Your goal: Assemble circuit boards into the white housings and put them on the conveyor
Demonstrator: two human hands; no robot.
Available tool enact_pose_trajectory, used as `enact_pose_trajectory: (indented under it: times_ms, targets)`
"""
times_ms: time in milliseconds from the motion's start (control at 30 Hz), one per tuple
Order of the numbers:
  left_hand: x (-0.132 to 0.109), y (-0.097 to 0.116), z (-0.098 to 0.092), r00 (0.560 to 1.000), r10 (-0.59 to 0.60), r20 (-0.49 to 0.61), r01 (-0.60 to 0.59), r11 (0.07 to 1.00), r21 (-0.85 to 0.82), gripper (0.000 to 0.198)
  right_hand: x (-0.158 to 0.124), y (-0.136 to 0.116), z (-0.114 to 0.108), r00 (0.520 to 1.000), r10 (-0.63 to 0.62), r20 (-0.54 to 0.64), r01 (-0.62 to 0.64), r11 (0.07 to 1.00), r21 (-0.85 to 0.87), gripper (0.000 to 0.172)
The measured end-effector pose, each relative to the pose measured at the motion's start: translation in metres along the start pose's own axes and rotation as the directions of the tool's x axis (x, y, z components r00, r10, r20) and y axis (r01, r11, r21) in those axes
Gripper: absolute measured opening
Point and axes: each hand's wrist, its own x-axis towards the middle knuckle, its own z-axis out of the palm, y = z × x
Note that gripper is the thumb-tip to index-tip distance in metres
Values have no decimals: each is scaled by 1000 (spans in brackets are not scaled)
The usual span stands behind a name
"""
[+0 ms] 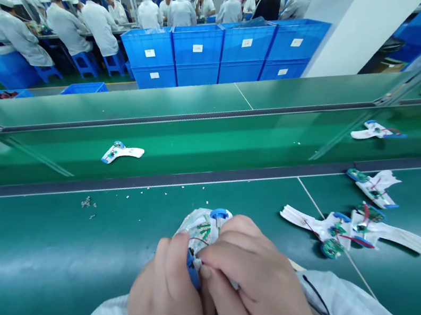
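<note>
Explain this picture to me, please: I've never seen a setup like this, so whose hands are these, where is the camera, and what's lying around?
No robot arm shows here: these are a person's own bare hands, seen by a camera worn on that person's head, looking forward and down. The left hand grips a white-and-blue part with green inside. The right hand has its fingertips at the part; exactly what they pinch is hidden.

On the green work surface, small metallic bits lie to the left, and similar white parts with green circuit boards lie to the right. Beyond, a green lane carries two more. Farther back are blue bins and co-workers in white.
</note>
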Motion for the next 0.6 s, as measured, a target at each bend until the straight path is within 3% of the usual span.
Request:
enact_pose_trajectory:
  times_ms: [167,333,433,467,533,600]
  targets:
    - [-5,5,1,990,-133,34,136,987,-85,24,-8,-4,3,999,18,-46,-18,1000,3,29]
    - [0,-4,8,995,-44,91,52,994,-91,29,-5,3,9,1000,-10,-22,10,1000,-17,30]
    - [11,-19,19,962,125,241,-74,975,-209,45,22,43,6,996,28,79,-22,996,-82,28]
    - [14,-24,22,938,159,309,-73,960,-271,53,36,64,1,987,143,70,-131,980,-152,24]
    - [18,-33,27,891,129,435,45,929,-367,64,67,108,-16,956,277,-96,-292,926,-239,24]
    - [18,-39,29,849,43,527,209,889,-408,66,98,148,-36,894,343,-289,-422,861,-284,24]
